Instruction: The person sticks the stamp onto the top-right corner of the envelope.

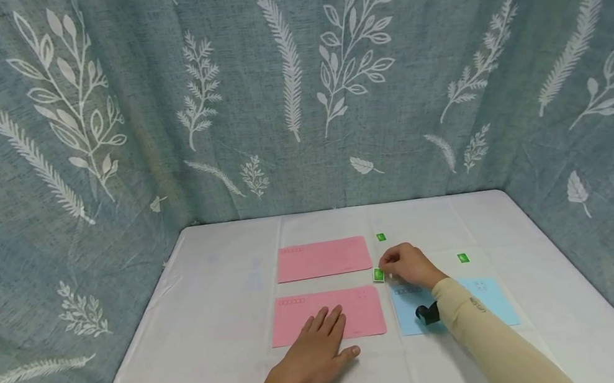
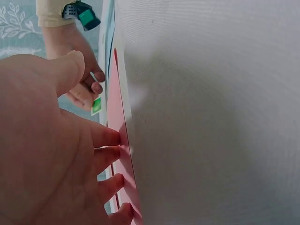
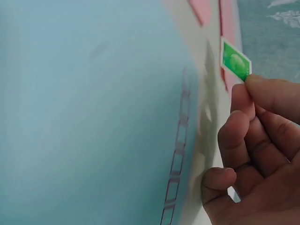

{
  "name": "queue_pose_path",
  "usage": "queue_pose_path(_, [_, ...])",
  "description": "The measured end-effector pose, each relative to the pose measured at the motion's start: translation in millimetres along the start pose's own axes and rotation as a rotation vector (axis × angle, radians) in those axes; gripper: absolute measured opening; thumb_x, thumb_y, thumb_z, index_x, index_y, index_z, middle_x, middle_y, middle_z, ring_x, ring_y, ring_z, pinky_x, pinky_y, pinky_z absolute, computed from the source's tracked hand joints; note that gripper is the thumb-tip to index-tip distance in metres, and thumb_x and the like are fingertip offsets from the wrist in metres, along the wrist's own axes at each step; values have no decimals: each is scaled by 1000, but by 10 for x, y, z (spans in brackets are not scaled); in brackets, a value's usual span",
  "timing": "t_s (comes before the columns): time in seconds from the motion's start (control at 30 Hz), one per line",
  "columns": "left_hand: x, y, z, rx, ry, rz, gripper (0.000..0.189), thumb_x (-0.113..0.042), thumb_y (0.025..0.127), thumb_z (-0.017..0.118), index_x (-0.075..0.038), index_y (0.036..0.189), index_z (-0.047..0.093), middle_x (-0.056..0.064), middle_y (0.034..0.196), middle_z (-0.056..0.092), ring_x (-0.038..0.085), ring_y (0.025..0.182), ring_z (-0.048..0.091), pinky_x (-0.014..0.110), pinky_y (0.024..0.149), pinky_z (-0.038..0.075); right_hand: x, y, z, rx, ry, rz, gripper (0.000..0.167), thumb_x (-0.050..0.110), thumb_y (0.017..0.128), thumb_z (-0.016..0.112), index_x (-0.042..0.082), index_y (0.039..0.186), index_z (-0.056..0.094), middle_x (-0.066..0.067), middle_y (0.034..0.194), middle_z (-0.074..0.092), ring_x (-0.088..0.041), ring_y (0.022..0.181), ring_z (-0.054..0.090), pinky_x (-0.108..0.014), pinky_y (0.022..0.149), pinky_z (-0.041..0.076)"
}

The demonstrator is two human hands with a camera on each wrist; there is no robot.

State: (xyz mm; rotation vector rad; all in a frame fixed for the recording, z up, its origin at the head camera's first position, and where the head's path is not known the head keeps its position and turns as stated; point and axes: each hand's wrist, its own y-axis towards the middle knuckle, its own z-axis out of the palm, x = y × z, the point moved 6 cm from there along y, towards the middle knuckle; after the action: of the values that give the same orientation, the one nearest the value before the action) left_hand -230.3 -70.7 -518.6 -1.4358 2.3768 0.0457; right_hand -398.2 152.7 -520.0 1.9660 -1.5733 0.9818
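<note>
the right hand (image 1: 410, 265) is pinching a green stamp (image 1: 378, 275) by one corner near the farther pink envelope (image 1: 322, 259), while the left hand (image 1: 318, 351) is resting unclenched, fingers extended, on the nearer pink envelope (image 1: 361, 312)

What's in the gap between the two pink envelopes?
Just a bare strip of white tabletop lies between the far pink envelope and the near pink envelope; the head view shows it.
</note>
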Motion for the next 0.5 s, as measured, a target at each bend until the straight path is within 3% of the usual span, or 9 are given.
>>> queue_pose_path(0.27, [40,31,70,-42,-9,24,82,-63,113,39,-1,166,40,14,175,32,39,161,26,59,127,24,143,-20,93,34,90,-33,8,11,102,75,6,99,81,-3,90,71,-19,76,63,-32,68,52])
queue_pose_path(0.5, [22,54,77,-65,33,17,83,-64,113,37,0,165,41,15,174,34,40,160,29,58,126,27,243,-31,194,51,82,-73,9,12,101,75,6,98,81,-1,89,72,-17,78,62,-31,70,53])
